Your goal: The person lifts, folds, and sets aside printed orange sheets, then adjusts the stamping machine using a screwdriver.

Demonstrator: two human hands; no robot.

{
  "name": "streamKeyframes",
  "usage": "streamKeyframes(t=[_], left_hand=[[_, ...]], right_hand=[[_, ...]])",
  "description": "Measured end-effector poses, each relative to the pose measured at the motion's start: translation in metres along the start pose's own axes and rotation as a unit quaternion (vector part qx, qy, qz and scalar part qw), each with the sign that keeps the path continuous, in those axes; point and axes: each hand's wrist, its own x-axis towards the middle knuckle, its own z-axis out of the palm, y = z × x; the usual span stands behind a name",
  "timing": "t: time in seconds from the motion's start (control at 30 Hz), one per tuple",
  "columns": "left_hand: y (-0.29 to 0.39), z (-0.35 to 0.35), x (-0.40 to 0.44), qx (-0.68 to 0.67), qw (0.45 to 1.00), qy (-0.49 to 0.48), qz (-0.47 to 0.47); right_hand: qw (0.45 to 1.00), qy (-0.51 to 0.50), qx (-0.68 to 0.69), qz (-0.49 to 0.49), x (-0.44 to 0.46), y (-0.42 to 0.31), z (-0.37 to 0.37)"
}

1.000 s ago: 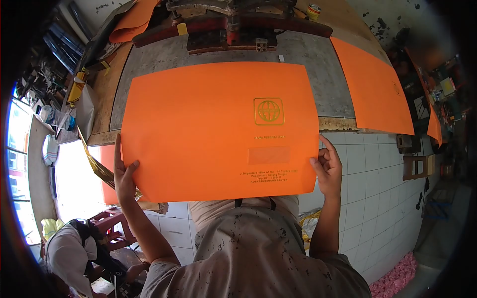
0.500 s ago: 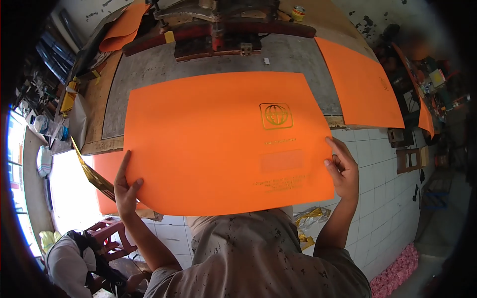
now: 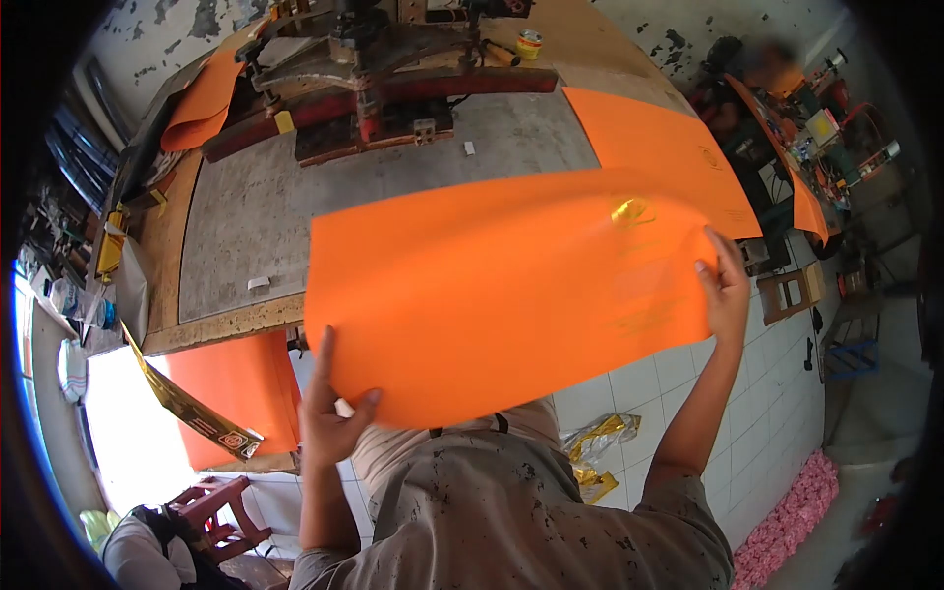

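Note:
A large orange sheet with gold printing near its right side is held up in front of my body, its right part curving. My left hand holds the lower left edge, index finger and thumb spread against it. At the right edge, my right hand pinches the sheet between thumb and fingers. Behind the sheet lies a grey board under a dark red metal press. Another orange sheet with a printed emblem lies to the right of the board.
Gold foil hangs at the table's left edge beside orange material below. A folded orange sheet is at the back left, a small yellow can at the back. A red stool and pink material are on the floor.
Both hands have moved right with the sheet, which now tilts up on the right and bends more. The view has shifted, showing more of the board's left part.

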Motion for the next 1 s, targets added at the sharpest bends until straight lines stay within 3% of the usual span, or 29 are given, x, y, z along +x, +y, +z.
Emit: streamKeyframes(t=[0.13,0.23,0.3,0.33,0.37,0.43,0.63,0.77,0.83,0.93,1.0], left_hand=[[-0.009,0.065,0.020,0.134,0.980,-0.035,0.140],[0.006,0.107,0.033,0.073,0.990,-0.119,0.034],[0.016,0.117,0.037,0.037,0.980,-0.186,-0.053],[0.013,0.122,0.037,0.052,0.983,-0.173,-0.001],[0.013,0.125,0.041,0.054,0.983,-0.174,-0.010],[0.022,0.129,0.049,0.059,0.982,-0.175,-0.032],[0.046,0.162,0.099,0.082,0.988,-0.108,0.067],[0.046,0.177,0.111,0.073,0.986,-0.149,0.027],[0.040,0.181,0.110,0.042,0.980,-0.188,-0.047],[0.031,0.183,0.101,0.050,0.980,-0.191,-0.024],[0.033,0.187,0.093,0.101,0.977,-0.178,0.066]], right_hand=[[0.998,0.045,-0.042,0.019,0.044,0.034,-0.041],[0.971,-0.166,-0.112,0.132,0.066,0.121,-0.070],[0.966,-0.173,-0.096,0.166,0.068,0.144,-0.074],[0.965,-0.171,-0.098,0.175,0.069,0.139,-0.075],[0.962,-0.171,-0.101,0.186,0.069,0.135,-0.075],[0.971,-0.140,-0.130,0.142,0.074,0.139,-0.076],[0.976,-0.047,-0.209,0.022,0.115,0.148,-0.078],[0.954,-0.002,-0.299,-0.029,0.129,0.166,-0.063],[0.947,-0.023,-0.320,-0.017,0.123,0.190,-0.055],[0.939,-0.008,-0.343,-0.009,0.111,0.205,-0.050],[0.938,0.007,-0.346,0.003,0.104,0.209,-0.049]])
